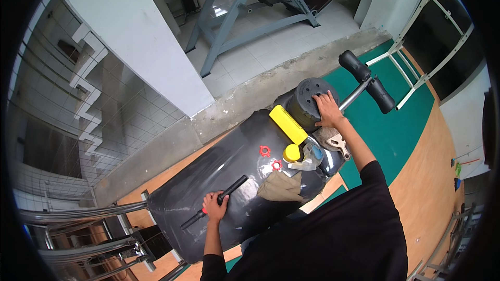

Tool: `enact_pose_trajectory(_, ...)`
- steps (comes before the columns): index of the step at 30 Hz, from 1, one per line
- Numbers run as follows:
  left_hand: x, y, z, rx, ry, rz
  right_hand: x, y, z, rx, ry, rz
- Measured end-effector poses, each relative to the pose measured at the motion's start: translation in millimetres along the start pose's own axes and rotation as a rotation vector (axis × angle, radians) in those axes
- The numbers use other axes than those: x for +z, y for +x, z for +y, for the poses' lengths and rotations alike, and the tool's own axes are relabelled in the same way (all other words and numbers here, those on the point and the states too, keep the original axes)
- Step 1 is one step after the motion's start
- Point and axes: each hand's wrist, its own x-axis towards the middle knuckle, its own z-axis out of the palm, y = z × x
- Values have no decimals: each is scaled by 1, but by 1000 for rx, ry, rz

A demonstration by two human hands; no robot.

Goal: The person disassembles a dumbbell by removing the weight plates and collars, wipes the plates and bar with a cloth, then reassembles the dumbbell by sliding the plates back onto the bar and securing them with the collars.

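Note:
My left hand (213,209) is closed around a black dumbbell bar (234,188) with a red ring by the hand. The bar lies across the left part of a black padded bench (182,187). At the bench's far right end, my right hand (328,110) grips the rim of black weight plates (306,89), fingers over the holed face. Two red star-shaped collars, one (265,151) behind the other (276,165), lie mid-bench. Close to the plates are a yellow oblong case (288,125), a round yellow container (292,153) and a flat brush (329,138).
A brown cloth (281,186) lies at the bench's near edge, beside a clear plastic wrapper (311,157). Black foam rollers (379,94) stick out on a metal post at the right. A low concrete ledge (208,119) runs behind the bench; a grey exercise machine (229,26) stands beyond.

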Motion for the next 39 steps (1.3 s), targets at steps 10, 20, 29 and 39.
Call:
enact_pose_trajectory(10, -3, 2, -3, 86, -50, -13, -70, -3, -14, 324, 551, 29)
enact_pose_trajectory(20, -35, -18, -28, 277, -148, 49, -139, -61, -169, 519, 1556, 122)
enact_pose_trajectory(29, -110, -60, -41, 232, -403, -47, -48, -84, -332, 548, 1315, -289)
enact_pose_trajectory(39, -109, -68, -99, 374, -150, -134, 23, -108, -422, 456, 1171, -233)
